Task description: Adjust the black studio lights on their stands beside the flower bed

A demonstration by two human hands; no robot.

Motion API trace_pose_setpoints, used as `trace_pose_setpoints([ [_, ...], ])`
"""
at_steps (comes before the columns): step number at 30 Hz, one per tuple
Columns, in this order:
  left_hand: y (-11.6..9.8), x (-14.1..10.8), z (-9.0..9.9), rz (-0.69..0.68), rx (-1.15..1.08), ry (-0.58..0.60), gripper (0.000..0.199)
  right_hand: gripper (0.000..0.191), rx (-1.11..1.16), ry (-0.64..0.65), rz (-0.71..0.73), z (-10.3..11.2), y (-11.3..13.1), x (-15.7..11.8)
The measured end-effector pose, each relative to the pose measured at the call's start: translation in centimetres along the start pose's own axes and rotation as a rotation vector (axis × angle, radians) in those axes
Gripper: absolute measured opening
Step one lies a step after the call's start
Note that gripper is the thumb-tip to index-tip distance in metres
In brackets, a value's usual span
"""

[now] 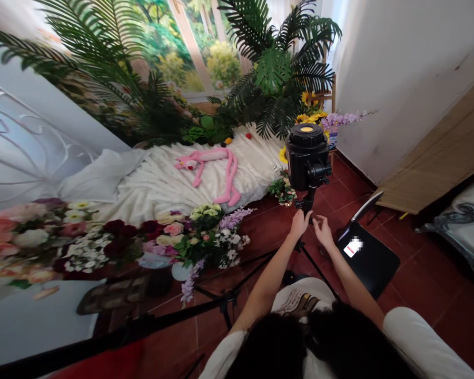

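Observation:
A black studio light [307, 158] stands upright on a black stand, just beyond my hands. My left hand [300, 223] is wrapped round the stand's neck, just below the light's bracket [308, 199]. Close beside it on the right, my right hand [322, 229] is by a small black knob at the stand; its fingers are bent, and whether they touch the knob is too small to tell. The stand's lower part runs down between my forearms.
A pink plush toy [229, 176] lies on a white fur cover [150, 184]. Flowers [174, 231] line its front edge. A black chair [369, 263] with a lit phone [352, 247] is at the right. Another stand's black legs [221, 302] cross the lower left.

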State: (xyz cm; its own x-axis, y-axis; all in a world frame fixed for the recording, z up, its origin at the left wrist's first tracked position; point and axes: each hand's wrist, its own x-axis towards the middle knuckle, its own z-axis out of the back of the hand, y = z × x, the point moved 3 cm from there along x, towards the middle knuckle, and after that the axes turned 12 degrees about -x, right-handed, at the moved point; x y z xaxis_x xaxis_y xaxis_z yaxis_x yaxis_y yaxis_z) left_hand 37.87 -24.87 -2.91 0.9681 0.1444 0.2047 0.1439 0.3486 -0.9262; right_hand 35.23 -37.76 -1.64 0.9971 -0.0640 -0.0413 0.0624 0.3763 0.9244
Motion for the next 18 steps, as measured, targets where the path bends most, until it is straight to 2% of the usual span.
trace_pose_setpoints([
  [4,-0.1,0.0,0.0,0.018,0.000,-0.003,0.038,0.008,0.439,0.150,-0.385,-2.3,-0.9,0.6],
  [6,0.0,0.0,0.0,0.018,-0.001,-0.004,0.038,0.017,0.675,0.234,-0.575,-3.1,-0.8,1.0],
  [9,0.1,0.1,-0.1,0.017,-0.005,0.000,0.038,0.025,0.886,0.285,-0.711,-3.3,-0.6,1.2],
  [14,0.0,0.0,0.3,0.030,-0.105,-0.006,0.035,0.027,0.969,0.221,-0.792,-3.4,-1.5,-0.2],
  [16,-0.1,-0.2,1.2,0.015,-0.208,-0.008,0.032,0.026,0.893,0.277,-0.840,-4.0,-1.8,-1.2],
  [18,-0.1,-0.8,2.6,-0.008,-0.291,-0.024,0.029,0.020,0.790,0.388,-0.844,-4.9,-1.5,-2.0],
])
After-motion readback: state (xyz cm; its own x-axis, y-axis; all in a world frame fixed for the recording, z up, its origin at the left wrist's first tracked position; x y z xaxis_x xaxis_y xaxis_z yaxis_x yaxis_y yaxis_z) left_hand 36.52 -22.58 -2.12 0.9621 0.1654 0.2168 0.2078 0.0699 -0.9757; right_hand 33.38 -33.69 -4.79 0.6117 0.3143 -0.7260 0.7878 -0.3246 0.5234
